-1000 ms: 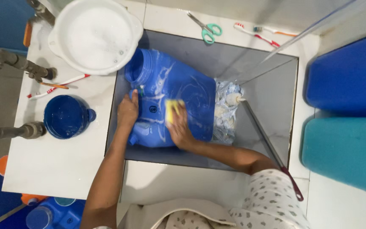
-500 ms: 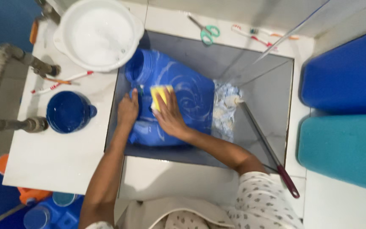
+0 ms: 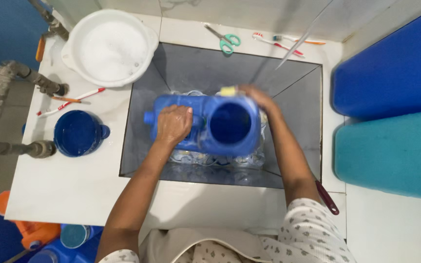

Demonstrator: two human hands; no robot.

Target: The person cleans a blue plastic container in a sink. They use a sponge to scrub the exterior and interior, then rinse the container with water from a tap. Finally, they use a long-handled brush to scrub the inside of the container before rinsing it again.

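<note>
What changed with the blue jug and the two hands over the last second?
The blue jug was turned from lying on its side to standing with its wide mouth facing up. The left hand moved onto its handle side. The right hand with the yellow sponge went from scrubbing the broad face to the far rim. The white basin, blue lid and scissors stayed put.

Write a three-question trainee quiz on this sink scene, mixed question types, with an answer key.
1. True or false: the blue jug stands with its wide mouth facing up toward the camera.
2. Which hand holds the yellow sponge? A) left hand B) right hand
3. Fill in: the white basin beside the sink holds ____ water.

Key: 1 true; 2 B; 3 soapy (foam covers its surface).
</note>
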